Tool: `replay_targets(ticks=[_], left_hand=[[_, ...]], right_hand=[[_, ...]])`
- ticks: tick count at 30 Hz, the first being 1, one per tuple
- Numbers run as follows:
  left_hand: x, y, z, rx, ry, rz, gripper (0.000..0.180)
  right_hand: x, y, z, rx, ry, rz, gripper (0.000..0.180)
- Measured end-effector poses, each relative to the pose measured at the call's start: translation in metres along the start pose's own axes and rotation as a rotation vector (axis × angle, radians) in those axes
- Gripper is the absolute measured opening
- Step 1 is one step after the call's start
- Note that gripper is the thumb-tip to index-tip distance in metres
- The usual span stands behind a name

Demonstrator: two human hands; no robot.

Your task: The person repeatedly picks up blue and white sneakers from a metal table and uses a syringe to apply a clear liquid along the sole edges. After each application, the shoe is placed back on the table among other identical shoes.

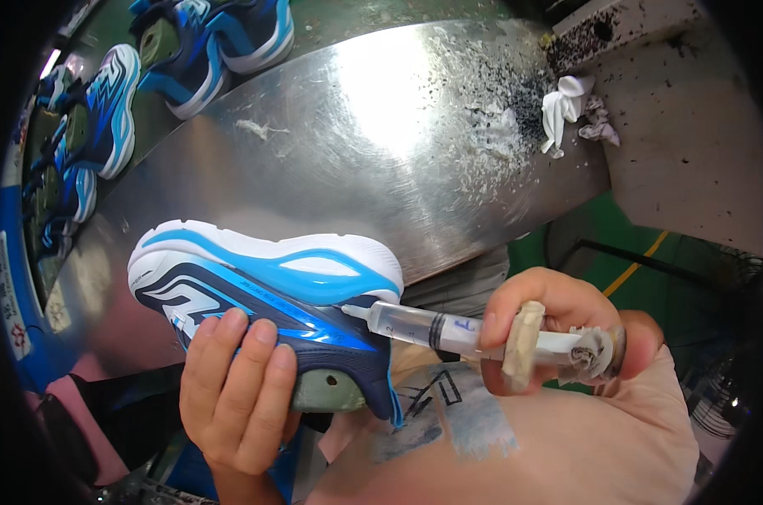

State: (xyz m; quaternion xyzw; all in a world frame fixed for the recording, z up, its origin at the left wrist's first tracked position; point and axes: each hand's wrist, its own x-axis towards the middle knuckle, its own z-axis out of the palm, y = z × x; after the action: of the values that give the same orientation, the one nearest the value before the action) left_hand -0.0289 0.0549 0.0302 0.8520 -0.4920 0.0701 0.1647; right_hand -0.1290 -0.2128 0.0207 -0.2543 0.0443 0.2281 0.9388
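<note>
A blue and white sports shoe (272,273) lies on its side, sole turned away from me, with a green shoe last (331,390) showing at its opening. My left hand (238,387) grips the shoe from the near side, fingers across the upper; the thumb is hidden. In my right hand (558,324) is a clear plastic syringe (423,324), its flange wrapped in beige tape. The syringe's tip points left and meets, or nearly meets, the shoe near the heel, where upper and sole join. Some clear liquid seems to be in the barrel.
A shiny metal table (339,160) spreads ahead, strewn with dark specks at its far right. Crumpled white tissue (562,114) lies there beside a beige panel (684,151). More blue shoes on lasts (112,109) line the green belt (356,13) at the left and far side.
</note>
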Motion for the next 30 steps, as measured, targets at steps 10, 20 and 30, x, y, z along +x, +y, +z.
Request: replay_targets(ticks=[10,20,30], left_hand=[[0.069,-0.021,-0.016,0.103,-0.324,0.140,0.048],[0.094,0.004,0.000,0.180,-0.356,0.104,0.072],[0.105,0.063,0.014,0.111,-0.164,-0.396,0.033]], right_hand=[[-0.005,0.012,-0.038,0.075,0.057,-0.155,0.101],[-0.021,0.032,-0.033,0.209,0.114,-0.352,0.096],[-0.020,0.055,-0.007,0.095,0.103,-0.595,0.087]])
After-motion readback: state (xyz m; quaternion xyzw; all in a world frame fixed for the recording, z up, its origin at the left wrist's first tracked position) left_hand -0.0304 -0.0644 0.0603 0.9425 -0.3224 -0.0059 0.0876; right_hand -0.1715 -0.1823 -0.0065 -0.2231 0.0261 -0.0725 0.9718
